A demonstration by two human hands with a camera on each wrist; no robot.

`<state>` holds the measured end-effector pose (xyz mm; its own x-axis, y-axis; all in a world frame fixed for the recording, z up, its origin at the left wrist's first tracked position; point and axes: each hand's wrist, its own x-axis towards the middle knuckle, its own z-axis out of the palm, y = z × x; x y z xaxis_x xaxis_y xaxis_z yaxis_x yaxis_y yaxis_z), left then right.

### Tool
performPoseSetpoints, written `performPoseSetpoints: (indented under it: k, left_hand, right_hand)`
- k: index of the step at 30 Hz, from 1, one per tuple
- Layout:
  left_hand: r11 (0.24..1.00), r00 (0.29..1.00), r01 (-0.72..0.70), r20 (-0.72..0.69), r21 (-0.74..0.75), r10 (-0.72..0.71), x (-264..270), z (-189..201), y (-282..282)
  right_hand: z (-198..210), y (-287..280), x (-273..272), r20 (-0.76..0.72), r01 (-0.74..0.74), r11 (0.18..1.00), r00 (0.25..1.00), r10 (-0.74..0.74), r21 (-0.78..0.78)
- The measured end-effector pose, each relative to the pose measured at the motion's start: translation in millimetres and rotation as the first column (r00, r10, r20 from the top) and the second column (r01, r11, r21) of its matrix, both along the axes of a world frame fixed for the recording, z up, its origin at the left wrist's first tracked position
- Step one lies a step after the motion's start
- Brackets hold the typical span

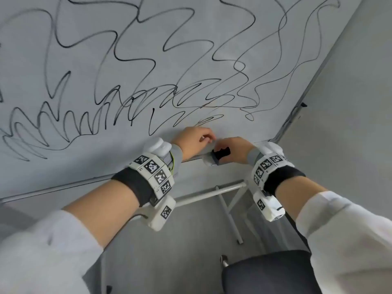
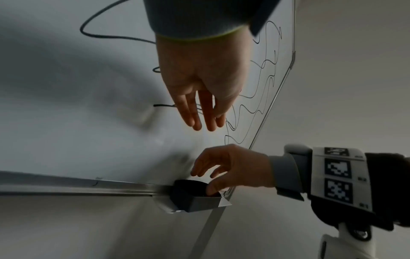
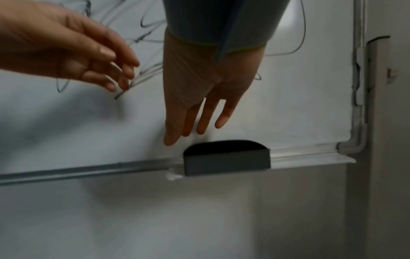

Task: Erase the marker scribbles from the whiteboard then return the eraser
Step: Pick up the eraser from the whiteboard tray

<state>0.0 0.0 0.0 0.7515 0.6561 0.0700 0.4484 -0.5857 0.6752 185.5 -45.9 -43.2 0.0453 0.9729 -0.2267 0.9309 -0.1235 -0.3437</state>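
Sitting in its tray, eraser [image 3: 226, 157] just under the right hand [image 3: 206, 84], grip loose, empty.

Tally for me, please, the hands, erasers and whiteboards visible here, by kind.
Bare hands: 2, left hand and right hand.
Dark grey block erasers on the metal ledge: 1.
Scribbled white whiteboards: 1.
Total: 4.
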Motion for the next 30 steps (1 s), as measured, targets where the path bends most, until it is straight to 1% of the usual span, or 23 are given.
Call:
performPoseSetpoints:
  k: [2, 4, 7, 11, 13, 15, 18, 20, 24, 27, 30]
  left_hand:
    - [0.999, 1.000, 0.002, 0.015, -0.037, -0.001, 0.1, -3.8, 5.6]
    - [0.999, 1.000, 0.011, 0.010, -0.049, -0.010, -0.9, -6.6, 6.9]
    - [0.999, 1.000, 0.023, 0.010, -0.043, -0.022, -2.3, -9.6, 11.2]
    - [0.999, 0.999, 0.027, 0.027, -0.047, -0.026, -3.2, -13.3, 15.0]
    - [0.997, 0.999, 0.027, 0.041, -0.067, -0.024, -4.7, -14.3, 16.0]
    - [0.997, 0.998, 0.024, 0.051, -0.075, -0.020, -5.7, -14.3, 16.6]
    - [0.997, 0.998, 0.022, 0.058, -0.081, -0.017, -7.0, -14.3, 16.7]
    - [0.996, 0.998, 0.018, 0.059, -0.087, -0.013, -8.0, -14.9, 17.4]
    - [0.995, 0.999, 0.019, 0.050, -0.093, -0.015, -11.5, -16.9, 14.6]
    - [0.995, 0.999, 0.013, 0.036, -0.100, -0.009, -13.8, -18.4, 10.1]
    - [0.992, 1.000, 0.004, 0.027, -0.126, -0.001, -15.4, -22.7, 7.8]
  right_hand:
    - [-6.9, 2.3, 1.5, 0.024, -0.004, 1.000, 1.000, 0.003, 0.019]
    - [-16.5, 2.9, 1.5, 0.066, -0.037, 0.999, 0.997, 0.036, 0.011]
    - [-26.8, 6.1, 4.3, 0.172, -0.102, 0.994, 0.981, 0.093, 0.043]
    - [-32.3, 4.1, 3.4, 0.372, -0.190, 0.982, 0.913, 0.170, 0.015]
    - [-32.5, 4.8, 3.0, 0.425, -0.207, 0.978, 0.886, 0.185, 0.004]
    - [-32.4, 5.0, 2.5, 0.438, -0.216, 0.976, 0.880, 0.184, 0.024]
    - [-34.7, 3.8, 1.0, 0.400, -0.237, 0.963, 0.901, 0.168, 0.129]
    - [-36.2, 3.7, 1.5, 0.379, -0.238, 0.958, 0.911, 0.162, 0.163]
    - [-35.1, 2.0, 1.2, 0.374, -0.235, 0.962, 0.912, 0.168, 0.140]
    - [-34.0, 0.2, -0.5, 0.430, -0.235, 0.969, 0.884, 0.181, 0.075]
    - [-39.6, 0.4, -2.8, 0.451, -0.228, 0.969, 0.878, 0.163, 0.095]
